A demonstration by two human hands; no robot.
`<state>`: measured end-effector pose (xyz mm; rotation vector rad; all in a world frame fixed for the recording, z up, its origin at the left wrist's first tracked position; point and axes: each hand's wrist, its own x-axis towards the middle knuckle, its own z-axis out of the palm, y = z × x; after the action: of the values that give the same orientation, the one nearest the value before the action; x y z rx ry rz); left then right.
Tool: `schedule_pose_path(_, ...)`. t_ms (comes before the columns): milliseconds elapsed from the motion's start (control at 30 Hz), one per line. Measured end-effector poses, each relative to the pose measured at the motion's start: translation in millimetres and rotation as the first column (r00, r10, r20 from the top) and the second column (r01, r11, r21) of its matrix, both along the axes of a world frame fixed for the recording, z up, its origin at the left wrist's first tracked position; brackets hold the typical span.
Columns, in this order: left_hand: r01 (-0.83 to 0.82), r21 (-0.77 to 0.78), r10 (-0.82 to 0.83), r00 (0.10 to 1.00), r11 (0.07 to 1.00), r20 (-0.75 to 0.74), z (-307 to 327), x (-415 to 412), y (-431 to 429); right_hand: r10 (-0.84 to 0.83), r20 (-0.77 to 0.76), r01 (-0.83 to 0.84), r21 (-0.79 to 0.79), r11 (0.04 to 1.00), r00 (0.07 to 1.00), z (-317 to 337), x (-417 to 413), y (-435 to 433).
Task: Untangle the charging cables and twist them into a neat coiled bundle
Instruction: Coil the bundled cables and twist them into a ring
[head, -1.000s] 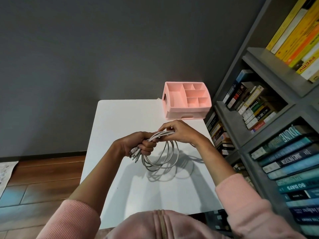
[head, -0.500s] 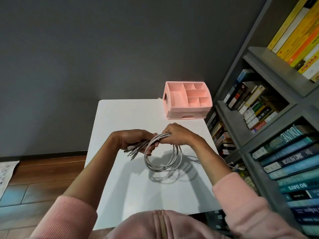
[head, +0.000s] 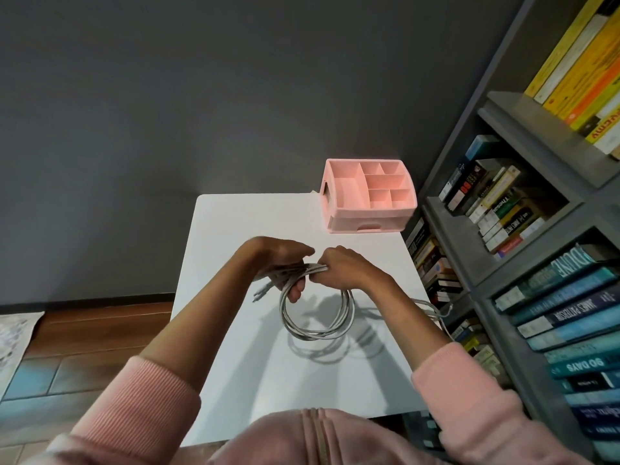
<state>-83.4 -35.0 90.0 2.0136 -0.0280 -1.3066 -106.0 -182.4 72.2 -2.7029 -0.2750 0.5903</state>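
Note:
Several grey-white charging cables (head: 315,332) hang as one round coil above the white table (head: 235,223). My left hand (head: 278,260) grips the top of the coil, and the plug ends stick out to its lower left. My right hand (head: 339,268) pinches the same bunch just right of the left hand. A loose length of cable (head: 432,308) trails off past my right forearm over the table's right edge.
A pink compartment organiser (head: 369,196) stands at the table's far right corner. A grey bookshelf (head: 469,263) full of books runs close along the right side. A dark wall is behind, wooden floor to the left.
My hands have drawn closer together at the top of the coil. The coil hangs rounder and wider, and a loose cable tail now shows by my right forearm.

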Motion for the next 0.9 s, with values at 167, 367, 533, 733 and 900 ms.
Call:
schedule_pose_path(167,-0.257,-0.189,0.305,0.906,0.948,0.294,-20.1,-11.6,-5.0,-0.1,-0.053,0.11,0.222,0.969,0.994,-1.1,7.8,-11.6)
schedule_pose_path(367,-0.266,-0.248,0.326,0.913,0.931,0.246,-19.8,-14.0,1.1,-0.069,-0.044,0.08,0.37,0.926,0.997,-0.7,6.6,-18.9)
schedule_pose_path(533,-0.291,-0.349,0.352,0.927,0.891,0.126,-18.6,-15.1,2.1,-0.132,-0.016,0.127,0.41,0.903,0.991,0.2,6.8,-11.9)
schedule_pose_path(733,-0.302,-0.355,0.348,0.935,0.885,0.071,-17.9,-14.2,10.2,-0.021,-0.155,0.108,0.581,0.807,0.988,0.1,8.3,-21.8)
schedule_pose_path(900,-0.26,-0.332,0.294,0.954,0.907,0.056,-22.9,-16.2,14.6,-0.064,-0.094,0.113,0.723,0.682,0.993,-5.0,10.0,-25.7)
